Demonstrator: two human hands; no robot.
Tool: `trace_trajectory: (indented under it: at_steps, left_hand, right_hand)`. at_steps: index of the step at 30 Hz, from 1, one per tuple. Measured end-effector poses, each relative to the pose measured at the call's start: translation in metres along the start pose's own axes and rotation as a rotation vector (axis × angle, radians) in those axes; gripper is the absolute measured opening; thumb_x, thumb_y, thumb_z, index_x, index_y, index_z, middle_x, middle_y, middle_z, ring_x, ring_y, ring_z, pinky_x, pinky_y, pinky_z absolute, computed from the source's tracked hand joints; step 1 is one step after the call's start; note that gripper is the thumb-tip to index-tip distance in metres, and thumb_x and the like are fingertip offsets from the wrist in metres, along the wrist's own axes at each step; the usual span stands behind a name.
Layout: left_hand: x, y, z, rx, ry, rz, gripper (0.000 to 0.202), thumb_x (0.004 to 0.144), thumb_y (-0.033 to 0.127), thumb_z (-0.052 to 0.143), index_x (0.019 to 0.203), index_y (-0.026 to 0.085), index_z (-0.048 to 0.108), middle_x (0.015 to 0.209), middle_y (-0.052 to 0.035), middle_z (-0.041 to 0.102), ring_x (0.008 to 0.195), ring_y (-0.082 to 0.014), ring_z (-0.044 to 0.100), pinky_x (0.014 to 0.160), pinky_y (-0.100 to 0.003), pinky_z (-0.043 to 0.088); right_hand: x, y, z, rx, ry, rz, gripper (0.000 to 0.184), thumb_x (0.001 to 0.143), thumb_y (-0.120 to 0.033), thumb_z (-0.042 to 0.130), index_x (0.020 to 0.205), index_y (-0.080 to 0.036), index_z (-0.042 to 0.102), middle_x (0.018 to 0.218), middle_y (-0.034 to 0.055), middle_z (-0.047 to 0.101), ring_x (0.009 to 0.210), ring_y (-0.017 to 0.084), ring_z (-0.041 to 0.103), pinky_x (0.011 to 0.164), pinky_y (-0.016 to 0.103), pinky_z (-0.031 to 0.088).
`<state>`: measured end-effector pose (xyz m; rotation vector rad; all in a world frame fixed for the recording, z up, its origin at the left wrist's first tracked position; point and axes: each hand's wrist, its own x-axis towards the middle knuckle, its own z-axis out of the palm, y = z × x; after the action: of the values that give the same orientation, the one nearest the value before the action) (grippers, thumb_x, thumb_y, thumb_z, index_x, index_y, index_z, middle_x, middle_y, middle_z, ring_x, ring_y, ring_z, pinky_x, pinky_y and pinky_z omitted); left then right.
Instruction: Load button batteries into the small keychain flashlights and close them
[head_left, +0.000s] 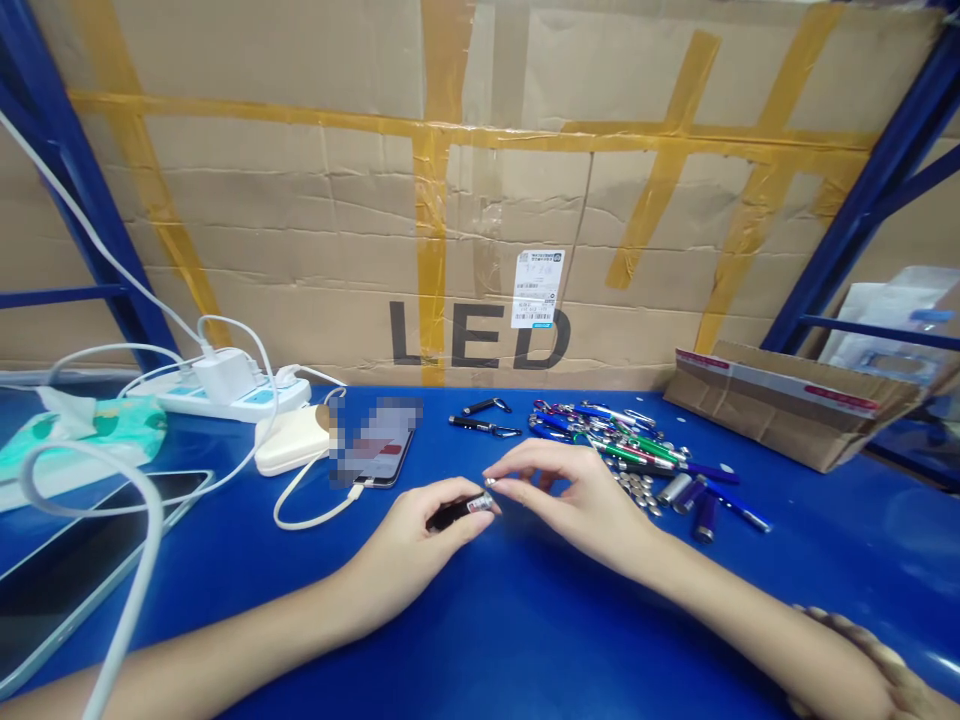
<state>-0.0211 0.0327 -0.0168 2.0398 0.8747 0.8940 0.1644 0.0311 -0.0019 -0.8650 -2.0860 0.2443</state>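
Observation:
My left hand (439, 530) is closed round a small black keychain flashlight (454, 512) with a white and red label. Its silvery end points right, toward my other hand. Thumb and forefinger of my right hand (574, 490) pinch a tiny silvery button cell (490, 482) just above that end; whether the two touch I cannot tell. Behind my right wrist lies a group of button cells (637, 490). Beyond it is a pile of coloured keychain flashlights (600, 425) with clips. Two black flashlights (472, 424) with clips lie apart from the pile.
A phone (386, 440) on a cable and a cream power bank (292, 440) lie at back left. Further left are a white power strip (217, 390), a tissue pack (82, 430) and a tablet (75, 570). An open cardboard box (780, 410) stands right; a large carton (337, 230) closes the back.

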Motion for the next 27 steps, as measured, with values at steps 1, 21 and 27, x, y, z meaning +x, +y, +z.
trace_trajectory:
  at_steps: [1,21,27]
  left_hand:
    - [-0.0004,0.0,0.0,-0.008,-0.008,0.005,0.016,0.084,0.029,0.05,0.084,0.017,0.059,0.074,0.0016,0.054,0.072,-0.0147,0.047,0.065,-0.022,0.036]
    - [-0.0028,-0.0018,-0.0015,-0.08,0.001,0.012,0.01,0.083,0.024,0.05,0.084,0.019,0.059,0.079,0.0017,0.057,0.071,-0.0132,0.051,0.061,-0.02,0.038]
    - [-0.0013,-0.0037,-0.0021,-0.093,-0.006,0.012,0.011,0.086,0.027,0.047,0.085,0.018,0.055,0.075,0.0012,0.054,0.072,-0.0138,0.051,0.061,-0.021,0.039]
  right_hand:
    - [-0.0008,-0.002,0.0013,0.029,0.003,-0.033,0.014,0.083,-0.026,0.056,0.087,-0.02,0.068,0.086,0.0018,0.068,0.075,0.011,0.062,0.055,0.018,0.045]
    - [-0.0068,-0.0026,-0.0048,-0.193,-0.062,-0.405,0.015,0.086,-0.019,0.052,0.09,-0.019,0.066,0.092,0.0052,0.061,0.07,0.009,0.059,0.061,0.02,0.049]
    - [-0.0071,-0.0053,-0.0029,-0.184,-0.096,-0.311,0.015,0.085,-0.022,0.051,0.092,-0.02,0.065,0.093,0.0039,0.06,0.063,0.007,0.056,0.053,0.018,0.044]
